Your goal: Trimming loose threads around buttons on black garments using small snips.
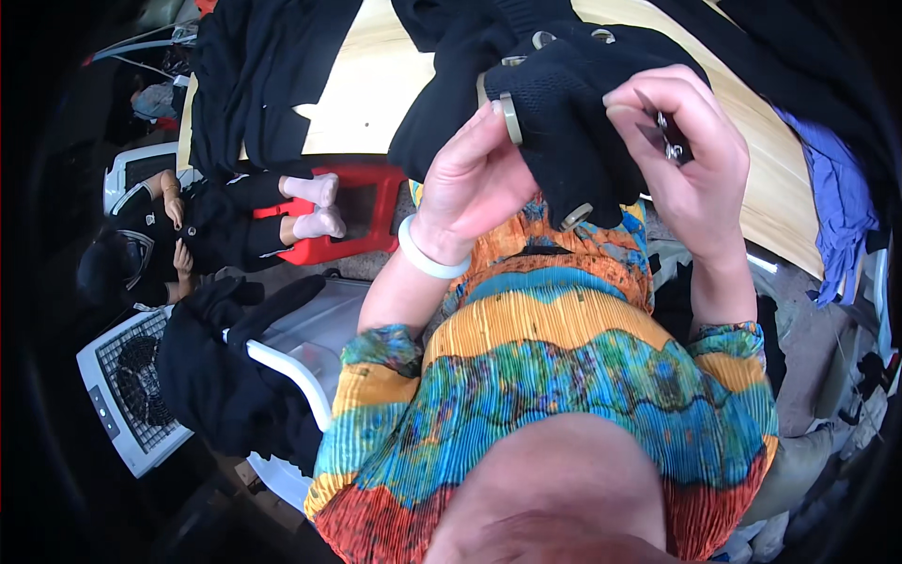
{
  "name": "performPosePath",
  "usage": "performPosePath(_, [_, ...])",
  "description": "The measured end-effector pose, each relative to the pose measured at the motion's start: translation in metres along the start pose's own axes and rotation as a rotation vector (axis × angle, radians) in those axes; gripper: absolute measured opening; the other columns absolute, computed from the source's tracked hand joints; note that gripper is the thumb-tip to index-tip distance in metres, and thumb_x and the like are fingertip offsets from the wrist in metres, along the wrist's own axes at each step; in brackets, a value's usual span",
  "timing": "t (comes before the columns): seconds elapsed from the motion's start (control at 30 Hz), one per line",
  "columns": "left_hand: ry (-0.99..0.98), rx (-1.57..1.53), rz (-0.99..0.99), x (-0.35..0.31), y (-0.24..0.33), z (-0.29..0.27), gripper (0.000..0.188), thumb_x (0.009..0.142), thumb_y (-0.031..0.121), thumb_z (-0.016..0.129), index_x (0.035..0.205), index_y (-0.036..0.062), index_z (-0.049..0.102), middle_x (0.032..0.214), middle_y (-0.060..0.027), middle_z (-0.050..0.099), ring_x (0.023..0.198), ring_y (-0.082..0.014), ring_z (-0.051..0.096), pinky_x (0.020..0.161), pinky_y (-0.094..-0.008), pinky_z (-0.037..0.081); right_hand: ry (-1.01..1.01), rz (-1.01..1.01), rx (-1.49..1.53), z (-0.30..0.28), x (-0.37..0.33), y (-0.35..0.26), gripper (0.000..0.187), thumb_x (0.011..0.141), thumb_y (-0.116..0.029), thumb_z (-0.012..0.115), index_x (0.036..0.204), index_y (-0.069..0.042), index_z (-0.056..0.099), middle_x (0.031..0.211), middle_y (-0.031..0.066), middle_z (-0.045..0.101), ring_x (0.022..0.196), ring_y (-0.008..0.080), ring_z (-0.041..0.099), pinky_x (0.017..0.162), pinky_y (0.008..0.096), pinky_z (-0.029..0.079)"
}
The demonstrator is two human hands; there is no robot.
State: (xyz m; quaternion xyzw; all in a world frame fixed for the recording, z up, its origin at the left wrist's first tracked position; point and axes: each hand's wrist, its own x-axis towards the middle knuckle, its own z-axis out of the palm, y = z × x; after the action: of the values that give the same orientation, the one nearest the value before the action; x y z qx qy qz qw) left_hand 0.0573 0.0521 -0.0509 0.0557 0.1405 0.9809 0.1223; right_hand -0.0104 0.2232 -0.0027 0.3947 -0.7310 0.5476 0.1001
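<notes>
A black knitted garment (587, 103) with several large pale buttons lies over the table's near edge and hangs toward my lap. My left hand (470, 183) is closed, pinching the garment's edge at one button (510, 118), which stands edge-on by the thumb. My right hand (700, 155) is raised just right of the cloth, curled round small dark thread snips (663, 132). Their blades stick out between thumb and forefinger, apart from the garment. Another button (576, 217) shows at the hanging lower end. Any loose thread is too fine to make out.
More black garments (268, 80) cover parts of the pale wooden table (371, 94). Purple cloth (822, 197) hangs off its right end. On the left, another person (150, 230) sits with feet on a red stool (381, 216). Nearer are a fan (136, 385) and a chair (291, 371) draped in black cloth.
</notes>
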Motion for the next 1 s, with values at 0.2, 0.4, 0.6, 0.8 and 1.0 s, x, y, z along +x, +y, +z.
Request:
performPosePath(0.2, [0.146,0.123,0.043,0.003,-0.008,0.006,0.025,0.089,0.017,0.045,0.111,0.0043,0.048,0.107,-0.0062,0.054,0.102,-0.0174,0.05,0.092,-0.0349,0.037,-0.015,-0.115,-0.102,0.013,-0.004,-0.002,0.03,0.057,0.005,0.063,0.086,-0.004,0.059,0.076,0.0046,0.054,0.056,0.0137,0.055,0.048,0.0223,0.046])
performPosePath(0.4, [0.226,0.199,0.069,0.008,-0.012,0.009,0.013,0.087,0.015,0.05,0.094,0.0041,0.053,0.094,-0.0057,0.058,0.087,-0.0135,0.055,0.08,-0.0328,0.045,0.048,-0.216,-0.26,0.018,-0.01,0.015,0.027,0.057,0.003,0.064,0.082,-0.005,0.057,0.074,0.0045,0.053,0.057,0.0153,0.056,0.048,0.0228,0.046])
performPosePath(0.6, [0.286,0.322,-0.057,0.009,0.002,0.014,0.006,0.084,0.007,0.049,0.085,0.0022,0.051,0.091,-0.01,0.059,0.078,-0.0177,0.06,0.068,-0.0319,0.052,-0.087,-0.172,-0.179,0.008,-0.006,0.014,0.025,0.058,0.001,0.066,0.08,-0.005,0.055,0.074,0.0044,0.053,0.057,0.0177,0.056,0.048,0.0243,0.045])
performPosePath(0.8, [0.184,0.152,-0.114,0.002,0.0,0.007,0.024,0.084,0.007,0.047,0.106,-0.0012,0.049,0.098,-0.0101,0.058,0.088,-0.0215,0.059,0.076,-0.035,0.05,0.052,-0.203,-0.283,-0.006,0.005,0.013,0.026,0.057,0.002,0.066,0.08,-0.004,0.056,0.072,0.0057,0.054,0.058,0.0181,0.055,0.049,0.0236,0.045])
performPosePath(1.0, [0.119,0.12,-0.038,0.0,-0.001,0.003,0.042,0.083,0.012,0.054,0.121,0.0026,0.04,0.114,-0.0095,0.051,0.11,-0.0233,0.047,0.096,-0.0403,0.034,-0.005,0.285,0.232,-0.003,-0.013,-0.013,0.036,0.078,-0.011,0.062,0.108,0.002,0.044,0.094,0.0045,0.05,0.083,0.0087,0.05,0.076,0.0194,0.04])
